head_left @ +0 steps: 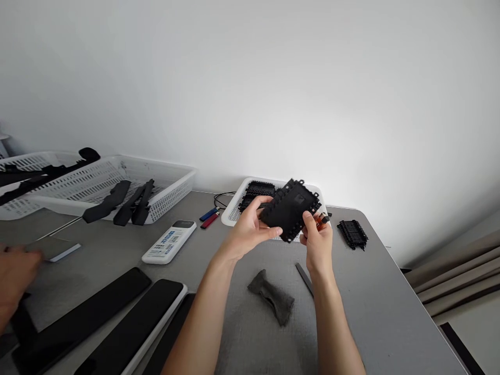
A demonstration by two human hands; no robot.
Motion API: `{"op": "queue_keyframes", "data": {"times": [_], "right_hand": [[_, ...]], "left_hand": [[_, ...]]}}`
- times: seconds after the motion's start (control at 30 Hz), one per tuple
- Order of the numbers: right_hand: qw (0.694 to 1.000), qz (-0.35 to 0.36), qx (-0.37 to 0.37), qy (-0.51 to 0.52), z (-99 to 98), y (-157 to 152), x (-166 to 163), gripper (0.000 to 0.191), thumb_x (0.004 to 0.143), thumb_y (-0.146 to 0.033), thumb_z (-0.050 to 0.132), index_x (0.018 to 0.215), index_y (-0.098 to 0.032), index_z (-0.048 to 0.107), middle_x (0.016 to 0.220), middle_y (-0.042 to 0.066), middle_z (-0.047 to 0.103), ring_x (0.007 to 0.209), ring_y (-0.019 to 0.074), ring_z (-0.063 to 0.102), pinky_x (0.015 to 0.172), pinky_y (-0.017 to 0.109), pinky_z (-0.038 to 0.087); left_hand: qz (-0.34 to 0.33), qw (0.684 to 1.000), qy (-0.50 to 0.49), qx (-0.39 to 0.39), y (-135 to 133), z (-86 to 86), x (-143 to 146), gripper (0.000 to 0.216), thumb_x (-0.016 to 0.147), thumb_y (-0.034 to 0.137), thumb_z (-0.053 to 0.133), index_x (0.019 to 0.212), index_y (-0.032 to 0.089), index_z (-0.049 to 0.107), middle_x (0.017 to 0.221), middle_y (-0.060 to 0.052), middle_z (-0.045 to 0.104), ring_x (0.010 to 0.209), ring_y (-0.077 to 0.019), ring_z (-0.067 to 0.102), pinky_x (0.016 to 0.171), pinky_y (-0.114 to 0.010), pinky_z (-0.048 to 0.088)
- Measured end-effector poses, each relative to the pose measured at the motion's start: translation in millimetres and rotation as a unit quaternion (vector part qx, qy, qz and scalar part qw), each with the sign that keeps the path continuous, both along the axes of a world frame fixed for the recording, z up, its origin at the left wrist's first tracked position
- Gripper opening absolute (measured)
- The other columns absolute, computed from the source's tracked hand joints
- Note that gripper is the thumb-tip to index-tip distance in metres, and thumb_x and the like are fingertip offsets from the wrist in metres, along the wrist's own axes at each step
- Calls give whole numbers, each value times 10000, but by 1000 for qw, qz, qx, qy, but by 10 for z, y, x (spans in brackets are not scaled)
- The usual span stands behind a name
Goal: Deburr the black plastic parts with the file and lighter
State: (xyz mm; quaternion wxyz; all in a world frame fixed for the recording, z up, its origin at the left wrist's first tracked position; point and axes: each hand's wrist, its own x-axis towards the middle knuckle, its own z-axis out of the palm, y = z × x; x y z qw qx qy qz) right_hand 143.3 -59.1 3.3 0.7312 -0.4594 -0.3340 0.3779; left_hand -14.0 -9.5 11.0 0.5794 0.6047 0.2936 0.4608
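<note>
Held up over the table is a black plastic panel [289,211], tilted, with small tabs and clips along its edges. My left hand [250,226] grips its left side, thumb across the near corner and fingers behind. At the right edge, my right hand [318,245] is closed around a small orange tool with a black end [322,220], its thumb pressed to the panel. The tool's working tip is hidden. Behind the panel stands a white basket [230,216] with more black panels [253,194]. A crumpled dark grey cloth [271,297] and a flat file-like strip [304,278] lie below my hands.
Another black panel [352,234] lies near the table's right edge. Blue [209,214] and red lighter-like sticks [211,220] and a white device [170,242] lie left. Larger white baskets [172,203] hold black parts. Another person's hand [17,281] works beside long black panels [136,328].
</note>
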Motion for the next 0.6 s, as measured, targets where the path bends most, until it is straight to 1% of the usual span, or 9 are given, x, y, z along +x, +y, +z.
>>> {"op": "queue_keyframes", "data": {"times": [0.07, 0.17, 0.23, 0.3, 0.37, 0.43, 0.5, 0.6], "right_hand": [[999, -23, -6, -25, -11, 5, 59, 443, 756, -491, 727, 693, -236, 371, 612, -91, 289, 553, 80, 246, 501, 243, 237], [997, -30, -17, -62, -18, 10, 144, 359, 744, -472, 715, 715, -209, 471, 647, -71, 363, 588, 89, 290, 539, 251, 270], [996, -21, -19, -82, -23, 13, 172, 328, 751, -464, 697, 730, -197, 509, 656, -62, 390, 607, 95, 310, 565, 256, 288], [995, -22, -15, -99, -32, 15, 178, 315, 754, -450, 689, 719, -195, 507, 658, -57, 394, 627, 100, 321, 588, 258, 298], [993, -32, -14, -117, -41, 15, 172, 310, 751, -435, 687, 699, -199, 492, 656, -58, 382, 638, 103, 319, 596, 258, 292], [990, -39, -16, -134, -46, 11, 167, 304, 754, -421, 680, 687, -205, 477, 644, -64, 351, 631, 101, 296, 587, 257, 272], [988, -38, -17, -152, -41, 1, 169, 296, 766, -412, 668, 684, -210, 467, 631, -71, 314, 617, 99, 270, 576, 257, 252], [982, -38, -18, -185, -15, -20, 173, 304, 793, -409, 643, 673, -218, 438, 620, -77, 273, 601, 99, 248, 565, 260, 236]], "left_hand": [[-14, 999, 36, 26, 9, -10, -26, 638, 689, 367, 855, 1239, 231, 563, 1063, -59, 717, 877, -205, 723, 768, -295, 592], [17, 996, 75, 49, 23, -12, -55, 568, 823, 506, 720, 1297, 215, 604, 1051, -84, 737, 997, -257, 713, 841, -338, 583], [42, 993, 93, 57, 29, -23, -57, 589, 849, 559, 667, 1310, 194, 624, 1031, -96, 750, 1028, -288, 706, 854, -370, 586], [64, 990, 107, 62, 33, -39, -49, 596, 836, 568, 676, 1280, 171, 653, 1058, -112, 754, 1038, -305, 704, 866, -393, 589], [70, 989, 115, 58, 34, -51, -40, 573, 810, 547, 709, 1221, 150, 679, 1060, -120, 757, 1003, -305, 716, 846, -403, 600], [50, 991, 120, 44, 33, -49, -36, 536, 801, 520, 722, 1175, 138, 684, 1019, -115, 764, 939, -292, 729, 779, -395, 616], [27, 991, 123, 36, 30, -35, -36, 512, 805, 485, 722, 1180, 140, 667, 978, -98, 768, 864, -266, 736, 715, -372, 623], [5, 991, 127, 34, 25, -8, -38, 488, 828, 427, 703, 1230, 159, 630, 950, -72, 771, 767, -217, 733, 685, -342, 623]]}}
